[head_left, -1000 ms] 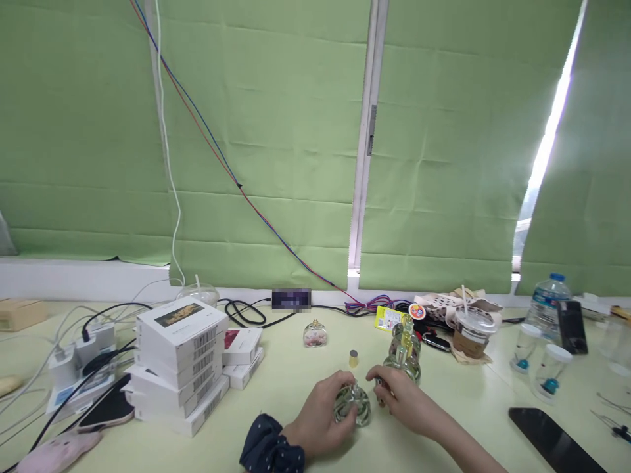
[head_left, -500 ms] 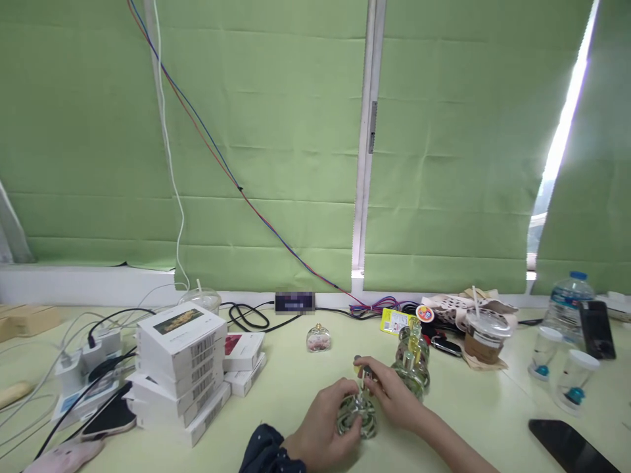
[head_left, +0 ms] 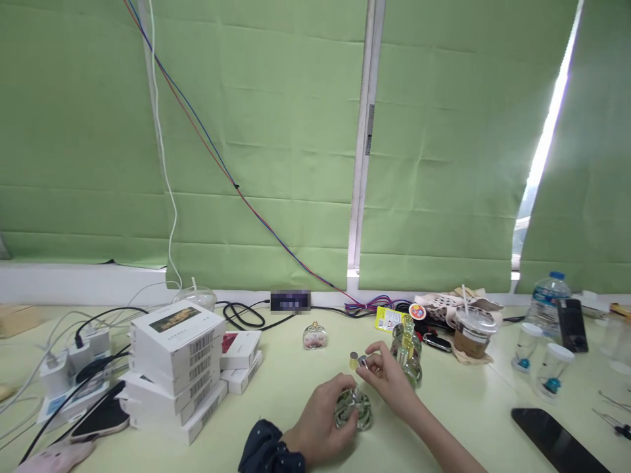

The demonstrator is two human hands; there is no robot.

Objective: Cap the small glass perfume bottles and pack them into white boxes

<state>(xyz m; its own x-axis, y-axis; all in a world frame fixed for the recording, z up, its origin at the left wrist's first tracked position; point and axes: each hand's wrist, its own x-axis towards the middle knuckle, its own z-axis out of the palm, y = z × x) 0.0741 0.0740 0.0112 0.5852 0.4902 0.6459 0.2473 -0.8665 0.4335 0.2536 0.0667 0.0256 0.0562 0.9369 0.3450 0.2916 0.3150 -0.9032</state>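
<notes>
My left hand is closed around a small round glass bottle with green, leaf-like patterns, which rests low over the table. My right hand pinches a small silver cap between thumb and fingers, apart from the bottle's neck. Just left of that cap a small gold cap stands on the table. Several similar glass bottles are grouped just beyond my right hand. Farther back stands a rounded glass bottle with pinkish contents and a gold top.
To the left are stacked white boxes and a power strip with cables. On the right sit an iced drink cup, two clear jars, a water bottle and a black phone. A small display stands at the back.
My right hand has lifted off the bottle's neck and moved slightly away, with the silver cap in its fingers. My left hand keeps its hold on the bottle. The view has shifted slightly right.
</notes>
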